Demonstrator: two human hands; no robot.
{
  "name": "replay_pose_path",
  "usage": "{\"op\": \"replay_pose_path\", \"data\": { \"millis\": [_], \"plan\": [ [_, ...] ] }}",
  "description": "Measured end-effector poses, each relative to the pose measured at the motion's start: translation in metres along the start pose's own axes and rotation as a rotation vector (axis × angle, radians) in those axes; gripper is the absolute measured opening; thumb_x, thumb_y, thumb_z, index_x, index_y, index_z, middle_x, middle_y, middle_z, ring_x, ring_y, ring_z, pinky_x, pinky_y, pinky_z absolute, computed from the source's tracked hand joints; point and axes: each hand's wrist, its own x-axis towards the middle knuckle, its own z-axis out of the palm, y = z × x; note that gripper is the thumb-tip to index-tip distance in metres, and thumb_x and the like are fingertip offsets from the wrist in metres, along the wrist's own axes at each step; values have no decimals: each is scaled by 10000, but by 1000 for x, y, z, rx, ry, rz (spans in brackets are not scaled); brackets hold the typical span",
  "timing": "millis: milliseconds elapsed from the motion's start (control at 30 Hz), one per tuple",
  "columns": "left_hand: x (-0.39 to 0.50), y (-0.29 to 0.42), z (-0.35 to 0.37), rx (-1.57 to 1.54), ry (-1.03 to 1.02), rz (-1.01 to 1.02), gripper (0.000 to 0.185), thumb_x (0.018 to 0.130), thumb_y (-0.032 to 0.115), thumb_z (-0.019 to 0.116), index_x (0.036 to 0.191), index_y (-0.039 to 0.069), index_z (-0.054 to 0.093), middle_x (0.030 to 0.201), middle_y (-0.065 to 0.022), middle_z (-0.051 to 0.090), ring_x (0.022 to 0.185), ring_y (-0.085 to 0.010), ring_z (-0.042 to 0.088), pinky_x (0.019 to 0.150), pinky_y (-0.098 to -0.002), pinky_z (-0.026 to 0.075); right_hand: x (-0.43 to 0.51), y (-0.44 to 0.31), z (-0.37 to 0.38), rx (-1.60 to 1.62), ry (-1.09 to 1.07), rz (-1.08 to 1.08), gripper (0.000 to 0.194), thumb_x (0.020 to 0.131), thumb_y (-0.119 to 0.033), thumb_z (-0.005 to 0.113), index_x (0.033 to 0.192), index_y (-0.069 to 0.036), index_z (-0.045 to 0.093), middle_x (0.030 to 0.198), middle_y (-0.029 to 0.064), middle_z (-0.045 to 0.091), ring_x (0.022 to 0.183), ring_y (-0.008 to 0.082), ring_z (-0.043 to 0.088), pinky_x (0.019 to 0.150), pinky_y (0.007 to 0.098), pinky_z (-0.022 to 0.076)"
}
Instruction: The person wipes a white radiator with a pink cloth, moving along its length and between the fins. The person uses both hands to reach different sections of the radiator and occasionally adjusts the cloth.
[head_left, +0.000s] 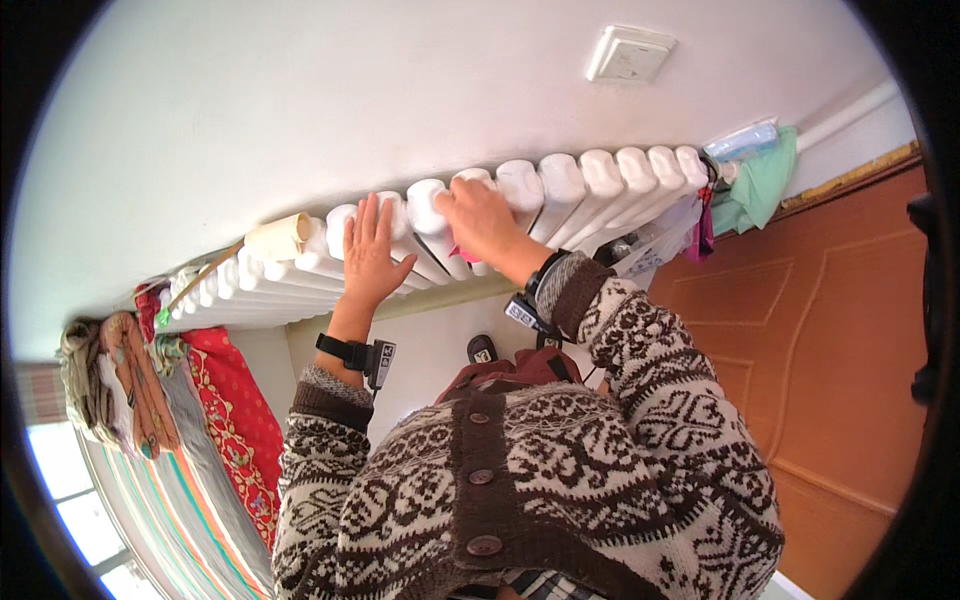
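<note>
A white sectional radiator (561, 177) runs along the wall in front of me. My left hand (373, 253) lies flat against its upper front, thumb apart from the fingers, with nothing in it. To the right of it, my right hand (484, 221) is curled over the top of a middle section. A bit of bright pink cloth (463, 255) shows beneath that palm; the rest is hidden by the hand. A cream-coloured roll (277, 237) lies on the radiator top, left of my left hand, beside a thin wooden stick (204, 274).
Folded cloths (135, 382) and a red patterned fabric (232, 427) hang at the left. A green cloth (757, 180), a blue-and-white packet (742, 141) and a plastic bag (656, 244) are at the radiator's right end. Beyond stands a brown door (832, 360). A wall switch (631, 55) sits above.
</note>
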Motion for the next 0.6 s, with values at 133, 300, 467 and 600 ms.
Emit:
{"op": "replay_pose_path", "data": {
  "millis": [133, 300, 467, 600],
  "plan": [
    [0, -2, -1, 13, -17, -6, 963, 701, 294, 802, 1505, 51, 331, 1582, -191, 275, 1478, -350, 234, 1201, -498, 162, -37, 5, -3, 42, -60, -134, 83, 759, -67, 620, 839, -71, 600, 872, 95, 558, 835, 306, 606, 672, 417, 509],
    [0, -3, -1, 14, -33, -21, 972, 698, 289, 804, 1509, 51, 325, 1583, -195, 272, 1479, -352, 231, 1201, -499, 157, -78, 55, -37, 109, 67, 226, 58, 801, -52, 624, 853, -74, 609, 954, 98, 599, 892, 298, 627, 724, 415, 514],
    [-1, -5, -3, 8, -39, -24, 984, 691, 281, 810, 1515, 61, 318, 1591, -195, 258, 1483, -352, 223, 1199, -503, 158, -91, 98, -60, 154, 383, 513, 138, 852, -114, 693, 984, -81, 669, 976, 101, 613, 883, 310, 632, 779, 391, 518],
    [0, -6, -4, 21, -77, -30, 1003, 690, 280, 812, 1525, 66, 299, 1598, -195, 238, 1490, -352, 206, 1200, -506, 154, -102, 104, -48, 106, 470, 654, 125, 851, -139, 693, 969, -101, 672, 991, 107, 611, 892, 321, 639, 768, 400, 518]
  ]
}}
